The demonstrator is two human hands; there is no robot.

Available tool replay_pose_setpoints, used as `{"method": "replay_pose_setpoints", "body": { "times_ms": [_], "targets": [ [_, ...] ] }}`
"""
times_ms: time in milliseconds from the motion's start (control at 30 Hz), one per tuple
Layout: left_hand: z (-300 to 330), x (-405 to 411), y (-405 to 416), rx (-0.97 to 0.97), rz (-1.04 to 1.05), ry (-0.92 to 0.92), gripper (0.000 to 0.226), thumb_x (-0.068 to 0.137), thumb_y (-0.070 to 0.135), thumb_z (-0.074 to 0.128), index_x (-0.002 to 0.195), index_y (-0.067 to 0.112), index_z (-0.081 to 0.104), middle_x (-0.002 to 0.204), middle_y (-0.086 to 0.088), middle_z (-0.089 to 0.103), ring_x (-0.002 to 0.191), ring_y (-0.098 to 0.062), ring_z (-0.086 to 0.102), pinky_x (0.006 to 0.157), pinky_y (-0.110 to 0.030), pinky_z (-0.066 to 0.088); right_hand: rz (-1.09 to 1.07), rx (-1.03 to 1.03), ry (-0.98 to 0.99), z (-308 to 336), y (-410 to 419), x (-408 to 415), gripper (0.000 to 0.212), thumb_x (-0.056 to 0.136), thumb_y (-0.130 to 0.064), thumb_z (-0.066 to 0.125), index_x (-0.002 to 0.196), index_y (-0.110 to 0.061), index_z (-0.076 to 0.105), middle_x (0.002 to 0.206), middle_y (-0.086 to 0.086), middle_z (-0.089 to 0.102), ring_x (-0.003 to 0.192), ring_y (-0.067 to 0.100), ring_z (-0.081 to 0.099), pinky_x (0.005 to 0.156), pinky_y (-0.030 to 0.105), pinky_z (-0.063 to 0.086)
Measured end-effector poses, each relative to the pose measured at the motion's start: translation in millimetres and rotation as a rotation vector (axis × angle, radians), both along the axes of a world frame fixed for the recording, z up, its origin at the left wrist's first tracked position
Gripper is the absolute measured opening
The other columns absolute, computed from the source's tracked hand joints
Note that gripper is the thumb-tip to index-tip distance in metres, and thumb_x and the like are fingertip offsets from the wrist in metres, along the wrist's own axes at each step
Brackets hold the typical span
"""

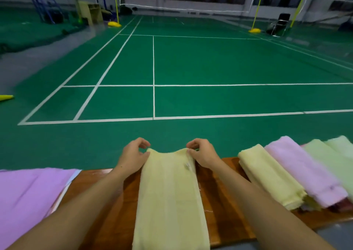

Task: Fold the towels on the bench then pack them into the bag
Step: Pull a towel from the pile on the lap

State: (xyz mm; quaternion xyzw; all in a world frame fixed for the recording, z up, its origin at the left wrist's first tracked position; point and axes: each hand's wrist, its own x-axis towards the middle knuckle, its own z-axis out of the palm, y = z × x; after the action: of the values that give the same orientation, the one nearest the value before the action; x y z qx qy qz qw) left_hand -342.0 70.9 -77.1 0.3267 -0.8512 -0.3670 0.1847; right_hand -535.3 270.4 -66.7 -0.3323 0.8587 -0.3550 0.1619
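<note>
At lower centre, a long yellow towel (170, 198) lies across the wooden table (215, 202). The left hand (133, 155) and right hand (203, 154) each pinch a far corner. Folded towels (298, 173) lie at right.

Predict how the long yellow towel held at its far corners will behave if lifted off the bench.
The yellow towel will probably droop: its far edge already sags between the left hand and right hand. It looks thin, so likely light. Unlikely to slip on the bench.

Dim, even indoor light, wide-angle bending at the edges, and motion blur smearing the right side.
</note>
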Motion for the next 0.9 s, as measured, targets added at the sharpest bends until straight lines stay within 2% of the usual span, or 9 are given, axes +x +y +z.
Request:
{"method": "replay_pose_setpoints", "body": {
  "times_ms": [100,300,367,433,533,633,700,767,900],
  "targets": [
    [6.8,16.6,7.6,-0.023,-0.020,-0.014,0.025,0.091,0.011,0.074,0.107,0.028,0.065,0.112,0.006,0.066,0.076,-0.008,0.061,0.081,-0.030,0.050,0.017,-0.002,0.020,8.8,15.7,10.4,0.016,0.100,-0.019,0.068,0.116,-0.018,0.071,0.112,-0.004,0.069,0.105,0.011,0.065,0.093,0.029,0.055],
    [28.3,65.0,53.5,0.033,-0.105,-0.003,0.020,0.090,0.010,0.076,0.094,0.028,0.070,0.098,0.010,0.073,0.076,-0.018,0.068,0.065,-0.018,0.052,0.125,-0.035,0.031,21.1,67.0,65.6,0.012,0.098,-0.024,0.070,0.110,-0.025,0.074,0.106,-0.014,0.072,0.093,0.001,0.068,0.081,0.023,0.059],
    [31.5,83.0,73.5,0.062,-0.195,0.015,0.019,0.089,0.008,0.076,0.092,0.027,0.072,0.093,0.009,0.075,0.077,-0.019,0.070,0.071,-0.029,0.058,0.158,-0.064,0.013,17.6,84.8,86.4,0.012,0.098,-0.020,0.070,0.109,-0.022,0.075,0.105,-0.014,0.072,0.091,0.002,0.069,0.076,0.024,0.061],
    [27.8,100.7,90.5,0.082,-0.298,0.030,0.019,0.087,0.008,0.077,0.091,0.026,0.074,0.093,0.010,0.075,0.078,-0.016,0.071,0.075,-0.036,0.061,0.199,-0.080,0.000,8.2,102.1,103.7,0.013,0.097,-0.020,0.071,0.109,-0.022,0.075,0.106,-0.015,0.072,0.093,0.003,0.070,0.083,0.029,0.062],
    [8.9,126.0,100.8,0.040,-0.448,-0.039,0.015,0.085,0.021,0.080,0.093,0.033,0.075,0.100,0.018,0.074,0.091,-0.009,0.068,0.082,-0.030,0.056,0.294,-0.024,0.009,-4.7,124.8,121.3,0.016,0.096,-0.026,0.071,0.110,-0.030,0.075,0.108,-0.018,0.072,0.100,0.002,0.067,0.092,0.029,0.058],
    [-13.0,149.0,94.7,-0.163,-0.503,-0.053,0.012,0.084,0.047,0.074,0.096,0.047,0.071,0.120,0.030,0.066,0.116,-0.001,0.058,0.101,-0.029,0.046,0.388,0.024,0.017,-11.4,139.3,130.9,0.016,0.095,-0.029,0.070,0.109,-0.033,0.076,0.119,-0.022,0.069,0.112,-0.003,0.060,0.099,0.021,0.052],
    [-17.8,157.3,91.0,-0.246,-0.520,-0.055,0.010,0.087,0.054,0.066,0.097,0.054,0.066,0.130,0.032,0.060,0.125,0.003,0.052,0.107,-0.031,0.043,0.434,0.022,0.040,-16.7,147.0,135.5,0.011,0.095,-0.034,0.070,0.104,-0.037,0.075,0.127,-0.027,0.063,0.123,-0.007,0.051,0.104,0.018,0.043],
    [-14.7,161.6,90.7,-0.317,-0.535,-0.076,0.015,0.090,0.058,0.060,0.104,0.055,0.064,0.138,0.029,0.057,0.131,0.003,0.048,0.112,-0.032,0.041,0.461,0.004,0.071,-20.3,152.2,138.8,0.007,0.096,-0.038,0.069,0.100,-0.040,0.074,0.132,-0.031,0.057,0.130,-0.008,0.043,0.108,0.019,0.036],
    [-15.0,170.2,94.1,-0.443,-0.582,-0.147,0.031,0.094,0.060,0.056,0.120,0.047,0.067,0.151,0.022,0.050,0.139,-0.001,0.044,0.114,-0.031,0.040,0.463,0.012,0.083,-25.0,155.3,140.8,0.008,0.097,-0.045,0.067,0.101,-0.042,0.072,0.136,-0.032,0.052,0.134,-0.008,0.038,0.112,0.023,0.034]
  ]
}}
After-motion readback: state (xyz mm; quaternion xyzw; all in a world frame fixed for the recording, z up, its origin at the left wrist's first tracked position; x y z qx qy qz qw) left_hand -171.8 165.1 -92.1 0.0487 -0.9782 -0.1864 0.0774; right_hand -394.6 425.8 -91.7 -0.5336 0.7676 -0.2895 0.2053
